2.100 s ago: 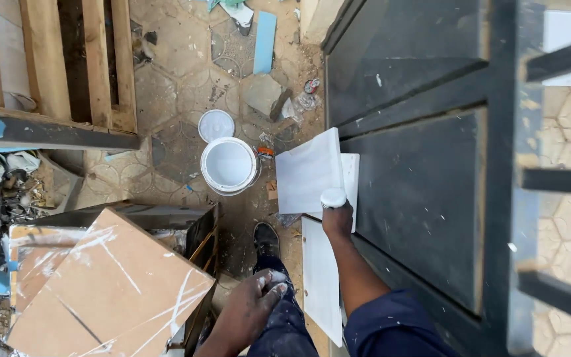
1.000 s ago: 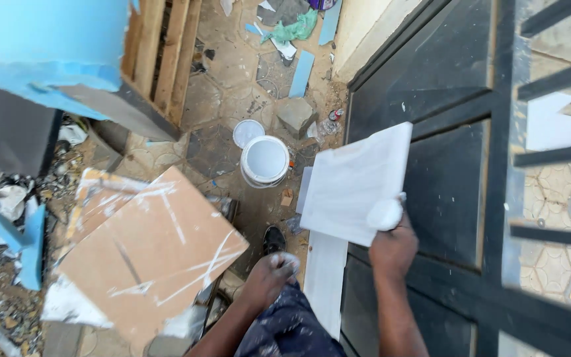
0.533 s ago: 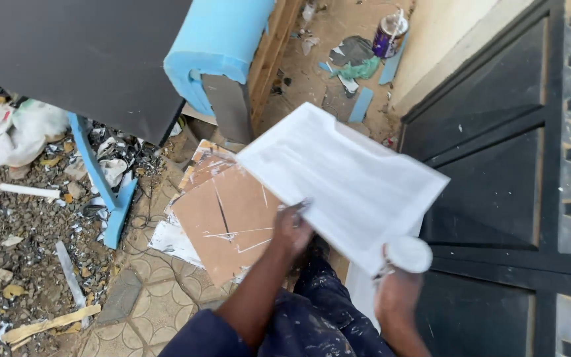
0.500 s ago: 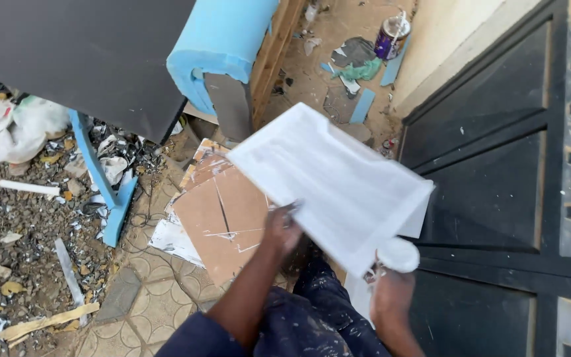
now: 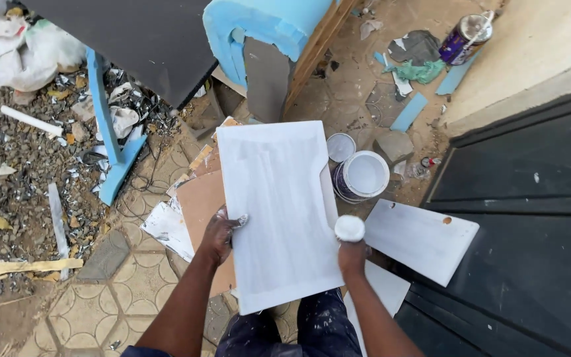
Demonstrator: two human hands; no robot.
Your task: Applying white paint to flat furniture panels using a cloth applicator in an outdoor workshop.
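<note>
Bare paving lies open at lower left; the paint bucket (image 5: 361, 176) and white panel (image 5: 421, 239) crowd the right.

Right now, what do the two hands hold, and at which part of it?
The left hand holds the white board by its left edge. The right hand grips a white paint-covered sponge from below, beside the board's right edge.

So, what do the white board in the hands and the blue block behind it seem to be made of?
The white board looks like a thin rigid panel, perhaps wood or fibreboard, under matt white paint with faint streaks. The left hand grips its edge; the right hand holds a white roller or sponge. The blue block looks like soft foam: rounded, dull, slightly sagging.
</note>
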